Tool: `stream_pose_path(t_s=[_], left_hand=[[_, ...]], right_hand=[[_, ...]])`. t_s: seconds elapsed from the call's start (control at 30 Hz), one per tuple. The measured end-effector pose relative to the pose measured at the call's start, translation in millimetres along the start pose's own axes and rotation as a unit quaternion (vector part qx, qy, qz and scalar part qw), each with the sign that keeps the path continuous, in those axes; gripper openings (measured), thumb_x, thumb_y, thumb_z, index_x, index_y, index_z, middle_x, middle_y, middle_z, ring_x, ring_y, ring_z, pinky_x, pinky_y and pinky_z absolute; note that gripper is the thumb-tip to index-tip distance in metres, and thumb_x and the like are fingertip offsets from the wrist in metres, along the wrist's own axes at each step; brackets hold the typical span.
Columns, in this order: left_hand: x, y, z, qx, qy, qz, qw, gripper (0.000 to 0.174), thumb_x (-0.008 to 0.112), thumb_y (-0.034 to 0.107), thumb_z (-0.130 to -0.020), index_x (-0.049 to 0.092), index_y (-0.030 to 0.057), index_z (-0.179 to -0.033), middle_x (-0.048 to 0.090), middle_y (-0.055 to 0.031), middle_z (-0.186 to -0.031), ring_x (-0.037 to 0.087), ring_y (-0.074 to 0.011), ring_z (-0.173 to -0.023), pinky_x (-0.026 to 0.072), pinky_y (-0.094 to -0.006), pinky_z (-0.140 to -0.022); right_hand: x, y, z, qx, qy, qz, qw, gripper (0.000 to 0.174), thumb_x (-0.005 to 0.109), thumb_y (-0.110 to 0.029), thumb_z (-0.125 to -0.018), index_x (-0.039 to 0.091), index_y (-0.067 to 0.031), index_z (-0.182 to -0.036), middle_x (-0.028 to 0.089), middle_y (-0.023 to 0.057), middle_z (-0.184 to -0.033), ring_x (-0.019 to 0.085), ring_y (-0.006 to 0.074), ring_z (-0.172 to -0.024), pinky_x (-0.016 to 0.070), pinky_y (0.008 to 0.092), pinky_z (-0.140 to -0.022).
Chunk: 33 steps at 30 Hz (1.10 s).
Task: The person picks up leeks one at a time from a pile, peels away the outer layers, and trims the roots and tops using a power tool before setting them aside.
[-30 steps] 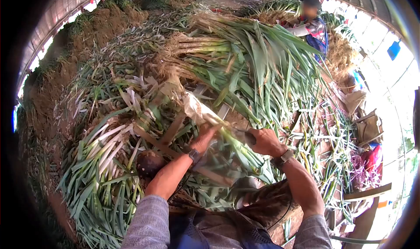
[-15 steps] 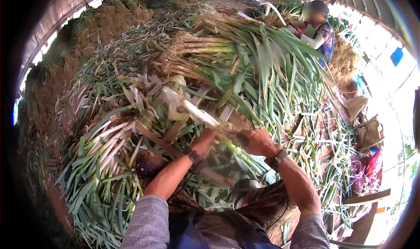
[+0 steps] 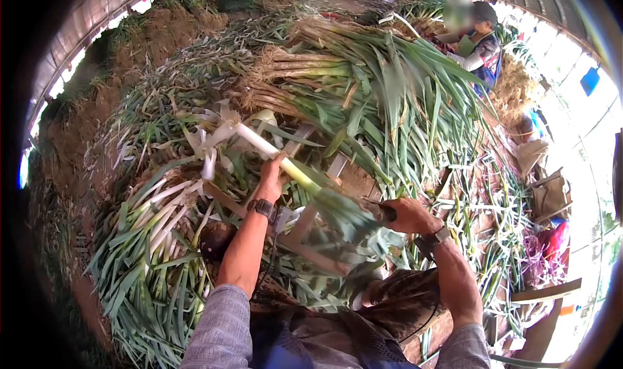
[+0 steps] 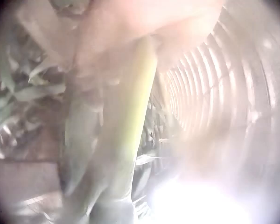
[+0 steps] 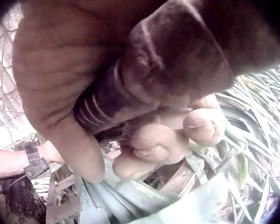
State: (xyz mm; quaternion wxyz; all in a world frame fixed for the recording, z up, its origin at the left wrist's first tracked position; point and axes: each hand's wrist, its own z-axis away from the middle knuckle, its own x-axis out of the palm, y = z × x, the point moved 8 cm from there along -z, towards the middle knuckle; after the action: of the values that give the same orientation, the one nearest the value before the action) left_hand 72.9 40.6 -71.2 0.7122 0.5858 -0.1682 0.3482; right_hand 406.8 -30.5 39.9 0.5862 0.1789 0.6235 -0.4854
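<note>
My left hand (image 3: 270, 179) grips a leek (image 3: 258, 142) around its pale stem, just below the middle of the head view. Its bare white end points up and left; the green leaves blur toward my right hand. In the left wrist view the yellow-green stem (image 4: 139, 100) runs down from under my hand. My right hand (image 3: 410, 216) holds a tool by its dark, ridged handle (image 5: 95, 108), fingers curled round it. The working end is hidden or blurred in the head view. Leaves (image 5: 126, 198) hang close under those fingers in the right wrist view.
Untrimmed leeks (image 3: 396, 90) with roots lie heaped ahead. Peeled white leeks (image 3: 162, 226) are piled at left. Wooden bars (image 3: 318, 260) cross below my hands. Leaf scraps (image 3: 474, 239) litter the right side. Another person (image 3: 483, 48) sits at the back right.
The leek's rooty, loose-skinned end has become bare and white. My left hand has moved up and left along with it. My right hand has drawn away to the right and slightly down.
</note>
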Motion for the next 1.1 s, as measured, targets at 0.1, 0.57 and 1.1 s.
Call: stream_pose_path(t_s=[0.1, 0.57, 1.1], left_hand=[[2, -16, -4, -0.033, -0.045, -0.006, 0.998, 0.028, 0.066, 0.023, -0.089, 0.058, 0.0051, -0.109, 0.062, -0.0076, -0.096, 0.060, -0.0239, -0.095, 0.0504, -0.0435, -0.087], [76, -67, 76, -0.152, -0.125, 0.087, 0.977, 0.021, 0.053, 0.027, -0.094, 0.054, 0.0127, -0.079, 0.032, 0.0039, -0.059, 0.038, -0.0141, -0.059, 0.0416, -0.0342, -0.061], [55, 331, 126, 0.400, 0.019, -0.064, 0.914, 0.049, 0.049, 0.060, -0.096, 0.053, 0.0118, -0.087, 0.049, 0.0002, -0.063, 0.043, -0.0127, -0.050, 0.0437, -0.0354, -0.050]], right_hand=[[0, 3, 5, -0.004, 0.017, 0.020, 1.000, 0.024, 0.067, -0.025, -0.079, 0.068, -0.0107, -0.099, 0.068, 0.0168, -0.079, 0.066, 0.0377, -0.075, 0.0521, 0.0459, -0.069], [-21, -57, -31, -0.083, 0.178, -0.028, 0.980, 0.033, 0.068, -0.022, -0.077, 0.066, -0.0075, -0.107, 0.068, 0.0176, -0.077, 0.067, 0.0369, -0.071, 0.0531, 0.0448, -0.066], [1, 2, 2, -0.010, 0.089, -0.047, 0.995, 0.034, 0.069, -0.025, -0.075, 0.068, -0.0084, -0.105, 0.069, 0.0168, -0.084, 0.066, 0.0359, -0.076, 0.0530, 0.0446, -0.070]])
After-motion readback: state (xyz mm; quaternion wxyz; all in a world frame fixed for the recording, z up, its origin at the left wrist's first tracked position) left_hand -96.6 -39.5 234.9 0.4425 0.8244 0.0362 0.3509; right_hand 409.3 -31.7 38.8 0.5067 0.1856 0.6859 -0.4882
